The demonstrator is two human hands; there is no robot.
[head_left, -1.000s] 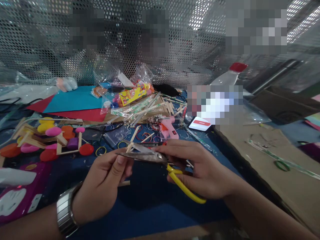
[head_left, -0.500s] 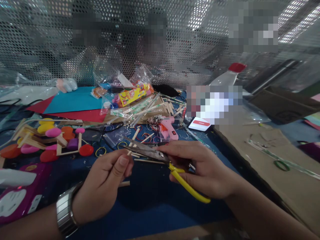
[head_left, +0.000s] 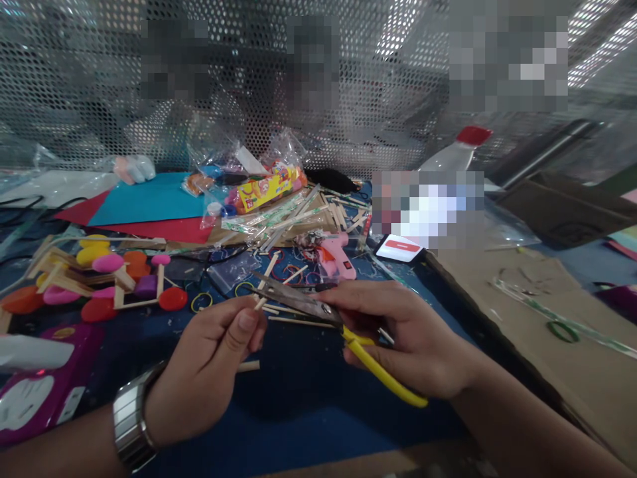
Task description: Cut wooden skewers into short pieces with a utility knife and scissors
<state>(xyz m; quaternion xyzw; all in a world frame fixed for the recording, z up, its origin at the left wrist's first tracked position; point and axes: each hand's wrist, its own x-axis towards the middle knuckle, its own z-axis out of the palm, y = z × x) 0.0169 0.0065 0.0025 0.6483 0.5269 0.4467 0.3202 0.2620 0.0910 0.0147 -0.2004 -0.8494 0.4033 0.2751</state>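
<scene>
My right hand grips yellow-handled scissors, their steel blades pointing left and slightly parted. My left hand, with a metal watch on the wrist, pinches a thin wooden stick between thumb and forefinger. The stick's upper end lies between the scissor blades. Both hands hover over a dark blue table cover. Another short stick shows below my left fingers.
A pink glue gun lies just beyond the scissors among loose sticks and rubber bands. A stick frame with coloured bottle caps sits at left, a magenta box at near left. A glue bottle and brown cardboard are at right.
The scissors have tilted, handles dropping lower right and blades rising toward the stick. My left hand has stayed almost in place, holding the stick up to the blades.
</scene>
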